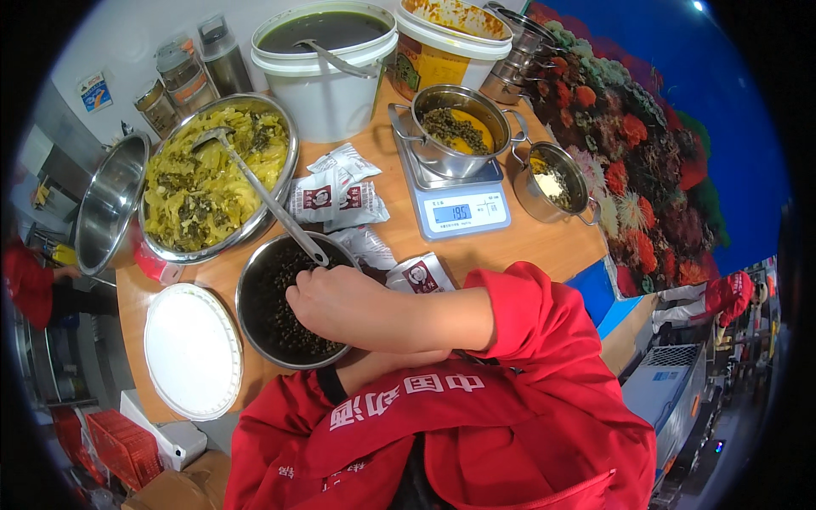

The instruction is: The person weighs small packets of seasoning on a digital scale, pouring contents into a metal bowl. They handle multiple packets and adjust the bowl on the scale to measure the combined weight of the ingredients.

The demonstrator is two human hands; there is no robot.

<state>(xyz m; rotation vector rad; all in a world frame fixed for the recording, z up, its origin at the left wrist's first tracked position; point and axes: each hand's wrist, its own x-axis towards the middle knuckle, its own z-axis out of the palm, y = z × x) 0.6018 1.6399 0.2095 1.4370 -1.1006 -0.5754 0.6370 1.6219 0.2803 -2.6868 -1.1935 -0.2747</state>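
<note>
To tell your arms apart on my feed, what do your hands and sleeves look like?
The right hand is ungloved; its loose red fabric sleeve ends near the elbow. The left red fabric sleeve ends in a dark cuff; the left hand is mostly hidden.

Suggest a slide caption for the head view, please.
Right hand over a metal bowl of dark grains, with packets, yellowish greens and a digital scale nearby.

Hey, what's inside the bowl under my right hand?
Small dark grains lie in the bowl. Whatever is beneath your right hand and the grains is hidden.
</note>
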